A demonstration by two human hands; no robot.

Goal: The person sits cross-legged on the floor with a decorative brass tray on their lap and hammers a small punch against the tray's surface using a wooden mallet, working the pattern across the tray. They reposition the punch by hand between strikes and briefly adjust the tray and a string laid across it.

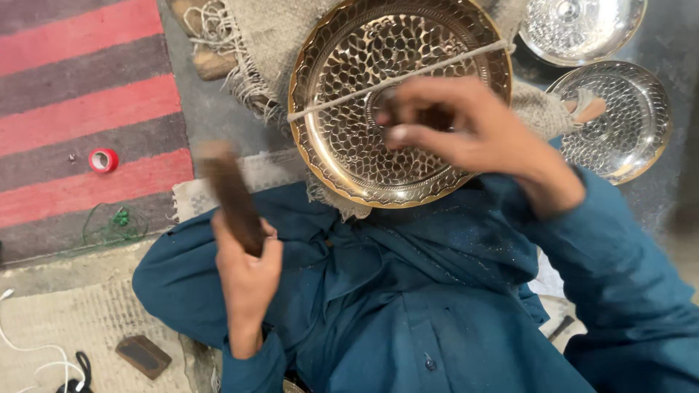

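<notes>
Round golden hammered-metal tray point(349, 138) lies under the right hand point(466, 127), pinching a small punch; left hand point(244, 269) grips a brown wooden mallet point(229, 193); a mis-swing could strike fingers.

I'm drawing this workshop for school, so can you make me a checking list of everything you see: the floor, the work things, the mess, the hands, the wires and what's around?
Surface: grey floor with a red and purple striped rug and a beige mat.
Job's things: golden patterned plate resting on frayed sacking, a string stretched across it; blurred brown wooden tool.
Clutter: red tape roll, green wire tangle, small dark block.
Grippers: left hand grips the wooden tool; right hand holds something small and blurred on the plate.
Cables: white cable at the lower left.
Surroundings: two silver plates, upper right.
</notes>
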